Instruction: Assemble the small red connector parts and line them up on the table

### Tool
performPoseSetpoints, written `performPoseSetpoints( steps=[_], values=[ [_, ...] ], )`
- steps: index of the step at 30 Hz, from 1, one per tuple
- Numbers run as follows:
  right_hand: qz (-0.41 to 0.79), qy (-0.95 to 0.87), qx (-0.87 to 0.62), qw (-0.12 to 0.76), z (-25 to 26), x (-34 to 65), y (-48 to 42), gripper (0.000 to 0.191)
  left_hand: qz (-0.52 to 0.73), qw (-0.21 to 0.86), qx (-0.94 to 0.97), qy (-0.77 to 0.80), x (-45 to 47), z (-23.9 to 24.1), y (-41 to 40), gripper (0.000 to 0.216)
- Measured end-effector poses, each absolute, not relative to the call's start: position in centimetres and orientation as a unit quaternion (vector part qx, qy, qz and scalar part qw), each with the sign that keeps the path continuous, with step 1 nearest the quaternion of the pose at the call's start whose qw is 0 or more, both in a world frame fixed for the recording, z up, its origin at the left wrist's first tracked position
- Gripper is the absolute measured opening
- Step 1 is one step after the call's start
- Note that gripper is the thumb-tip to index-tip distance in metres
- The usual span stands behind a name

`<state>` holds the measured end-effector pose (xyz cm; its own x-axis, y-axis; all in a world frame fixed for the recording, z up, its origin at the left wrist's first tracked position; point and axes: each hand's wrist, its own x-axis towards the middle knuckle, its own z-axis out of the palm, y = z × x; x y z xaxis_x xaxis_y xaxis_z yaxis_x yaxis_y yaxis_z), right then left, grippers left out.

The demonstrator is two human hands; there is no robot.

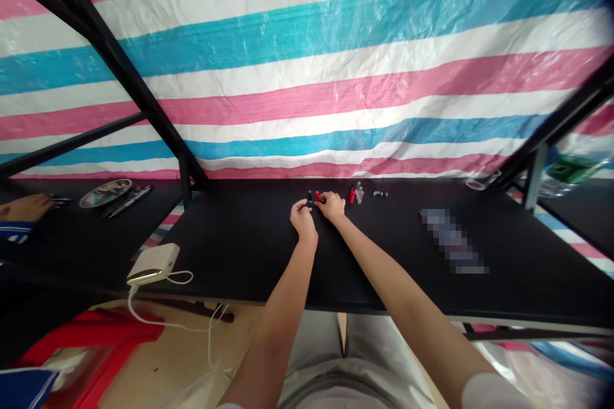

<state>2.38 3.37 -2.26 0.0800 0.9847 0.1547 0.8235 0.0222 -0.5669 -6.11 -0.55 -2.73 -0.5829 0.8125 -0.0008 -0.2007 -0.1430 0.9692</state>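
My left hand (303, 218) and my right hand (332, 206) are close together near the far edge of the black table (230, 249). The left fingertips pinch a small black cylinder (309, 198), and the right fingertips pinch a small red cylinder (317, 196). Both grips are partly hidden by my fingers. To the right stand a red-and-black tube (352, 195), small clear vials (359, 194) and a row of tiny metal parts (380, 194). A pixelated blurred patch (451, 241) covers something lying on the table.
A striped plastic tarp (307, 77) hangs behind black metal frame bars (115, 57). On a separate table at left are a co-worker's hand (26, 208), a round metal tray (105, 193) and pens (129, 200). A white power bank (153, 263) with cables sits at the near edge.
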Motion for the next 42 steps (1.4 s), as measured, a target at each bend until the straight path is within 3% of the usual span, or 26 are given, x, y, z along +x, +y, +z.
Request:
performPoseSetpoints(
  steps=[16,23,28,32,36,42],
  values=[
    [0.132,-0.683,-0.666,0.269,-1.9,2.6,2.8,0.019,0.699,0.359,0.286,0.549,-6.1,-2.7,-0.8,0.025],
    [0.107,-0.712,-0.56,0.41,-0.4,6.0,-1.4,0.023,0.676,0.288,0.414,0.538,-5.5,-1.8,-1.8,0.021],
    [0.075,-0.615,-0.585,0.523,-1.3,9.8,-4.0,0.028,0.598,0.204,0.628,0.454,-3.5,-1.0,-3.4,0.025],
    [0.082,-0.571,-0.62,0.532,-2.7,11.6,-4.3,0.027,0.457,0.177,0.778,0.394,-1.3,-0.3,-3.3,0.029],
    [0.083,-0.545,-0.632,0.544,-2.9,12.2,-3.9,0.026,0.372,0.128,0.815,0.425,0.0,-0.2,-1.8,0.039],
    [0.094,-0.546,-0.634,0.54,-2.9,12.2,-3.8,0.025,0.363,0.102,0.818,0.434,0.6,-1.0,-0.4,0.056]
  ],
)
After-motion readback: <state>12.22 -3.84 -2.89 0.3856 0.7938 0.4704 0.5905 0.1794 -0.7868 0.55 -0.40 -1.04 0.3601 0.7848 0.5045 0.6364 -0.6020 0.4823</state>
